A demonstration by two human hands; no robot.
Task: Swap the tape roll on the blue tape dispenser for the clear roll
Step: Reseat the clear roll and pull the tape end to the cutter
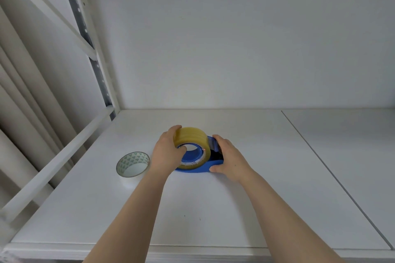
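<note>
A white shelf point(213, 209) carries everything. The blue dispenser point(193, 169) lies flat near its middle and is pinned by the right hand point(229, 161), fingers closed over its blade end, thumb along the base, apparently so it cannot shift. The yellowish roll point(190, 137) is seated on the hub and clasped by the left hand point(167, 151), fingers over the rim and thumb in the core, seemingly for pulling it off. The clear roll point(133, 164) is set just left, apart, within reach.

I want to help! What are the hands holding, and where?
Left hand grips the yellowish tape roll's side; right hand holds the blue tape dispenser's cutter end.
</note>
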